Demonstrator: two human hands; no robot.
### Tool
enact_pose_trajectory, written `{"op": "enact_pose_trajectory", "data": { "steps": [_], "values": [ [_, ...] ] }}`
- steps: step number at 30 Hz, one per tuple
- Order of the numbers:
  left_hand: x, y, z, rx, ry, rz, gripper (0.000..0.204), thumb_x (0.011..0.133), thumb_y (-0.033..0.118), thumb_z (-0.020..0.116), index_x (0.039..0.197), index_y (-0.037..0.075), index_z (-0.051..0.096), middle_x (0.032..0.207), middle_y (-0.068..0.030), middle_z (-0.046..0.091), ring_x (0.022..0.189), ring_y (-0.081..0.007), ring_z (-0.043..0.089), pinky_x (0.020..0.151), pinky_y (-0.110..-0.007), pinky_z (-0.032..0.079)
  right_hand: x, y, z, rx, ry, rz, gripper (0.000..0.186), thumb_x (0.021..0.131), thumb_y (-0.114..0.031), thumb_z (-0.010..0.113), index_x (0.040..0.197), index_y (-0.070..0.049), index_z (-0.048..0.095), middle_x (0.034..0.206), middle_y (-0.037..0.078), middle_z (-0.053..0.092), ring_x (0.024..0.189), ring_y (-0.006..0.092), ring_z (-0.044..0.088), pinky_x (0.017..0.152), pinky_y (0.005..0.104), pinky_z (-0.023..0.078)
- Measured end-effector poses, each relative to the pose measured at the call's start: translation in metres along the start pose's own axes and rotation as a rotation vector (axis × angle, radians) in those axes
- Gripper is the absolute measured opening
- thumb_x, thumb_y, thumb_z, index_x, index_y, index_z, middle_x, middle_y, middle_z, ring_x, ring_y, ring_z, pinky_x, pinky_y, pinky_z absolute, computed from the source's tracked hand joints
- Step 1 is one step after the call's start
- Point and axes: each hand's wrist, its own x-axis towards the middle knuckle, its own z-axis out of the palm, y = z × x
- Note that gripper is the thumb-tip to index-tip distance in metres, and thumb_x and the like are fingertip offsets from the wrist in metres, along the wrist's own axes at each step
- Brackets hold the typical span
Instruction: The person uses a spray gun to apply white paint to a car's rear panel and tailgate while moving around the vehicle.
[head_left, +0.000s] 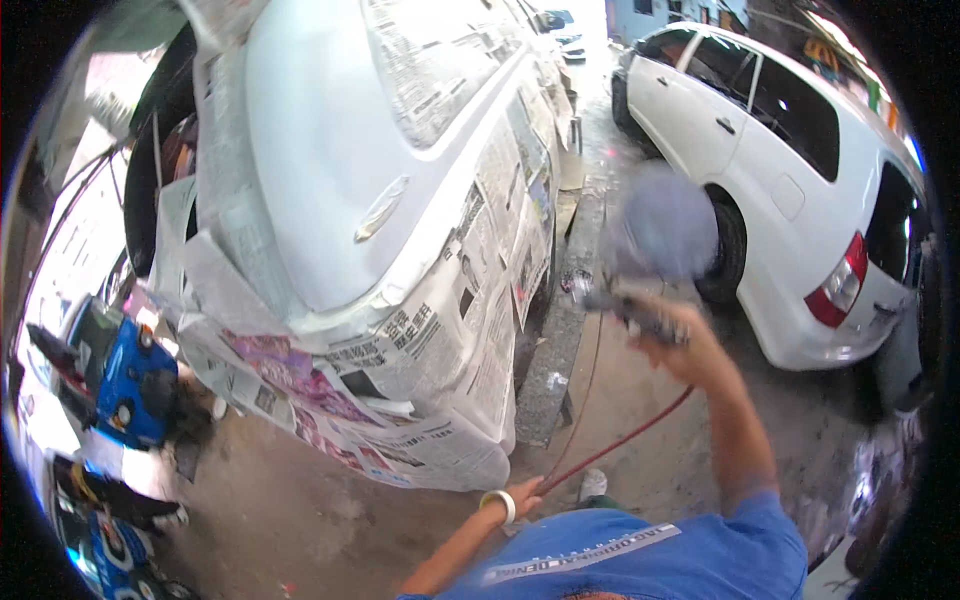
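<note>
My right hand (683, 338), held out to the right, is wrapped around the handle of a spray gun (632, 306). A rounded grey cup (660, 225), smeared by motion, sits on top of the gun. Low in the middle, my left hand (522, 494) closes on a red hose (625, 437) that curves up toward the gun. In front of me, to the left, stands a car whose pale, smooth rear panel (320, 150) is bare. Newspaper sheets (440, 345) mask its side, window and lower end. The gun is apart from this car.
A white car (770, 140) stands close on the right, its rear toward me. Blue motor scooters (140, 385) are parked at the left. A long grey strip (548, 395) lies on the floor between the cars. Another vehicle (567, 38) stands far back.
</note>
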Motion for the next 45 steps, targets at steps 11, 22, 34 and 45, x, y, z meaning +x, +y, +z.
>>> {"op": "enact_pose_trajectory", "data": {
  "steps": [11, 22, 34, 45],
  "values": [
    [0.03, -0.136, 0.128, 0.154, -0.405, -0.407, 0.09, 0.096, 0.044, 0.065, 0.162, 0.01, 0.014, 0.156, -0.0223, 0.041, 0.137, -0.0352, 0.049, 0.11, -0.044, 0.043, -0.231, 0.157, 0.064, 0.093, -0.039, 0.454, 0.051, 0.085, -0.011, 0.078, 0.134, -0.011, 0.063, 0.113, 0.015, 0.071, 0.104, 0.0348, 0.067, 0.093, 0.0411, 0.051],
    [0.206, 0.068, 0.174, -0.677, -0.249, -0.92, 0.113, 0.089, 0.062, 0.066, 0.163, 0.011, -0.002, 0.163, -0.0206, 0.029, 0.139, -0.0375, 0.047, 0.112, -0.046, 0.041, -0.283, 0.261, -0.1, 0.127, -0.151, 0.18, 0.036, 0.081, -0.011, 0.073, 0.116, -0.01, 0.069, 0.115, 0.019, 0.069, 0.106, 0.0397, 0.065, 0.091, 0.0464, 0.052],
    [0.393, 0.206, 0.141, -0.42, -0.363, -0.46, 0.132, 0.079, 0.071, 0.07, 0.16, -0.002, -0.005, 0.164, -0.0257, 0.02, 0.148, -0.0339, 0.03, 0.118, -0.042, 0.031, -0.284, 0.364, -0.207, -0.006, -0.071, 0.428, 0.04, 0.08, -0.01, 0.069, 0.119, -0.002, 0.065, 0.119, 0.022, 0.068, 0.112, 0.0404, 0.064, 0.096, 0.0452, 0.05],
    [0.627, 0.357, -0.011, -0.458, -0.36, 0.048, 0.071, 0.096, 0.043, 0.065, 0.147, -0.003, 0.042, 0.131, -0.0158, 0.061, 0.121, -0.0254, 0.059, 0.102, -0.04, 0.048, -0.122, 0.469, -0.333, 0.066, -0.034, 0.699, 0.057, 0.09, -0.011, 0.071, 0.143, -0.007, 0.053, 0.143, 0.019, 0.055, 0.134, 0.0339, 0.052, 0.111, 0.0412, 0.039]
  ]
}}
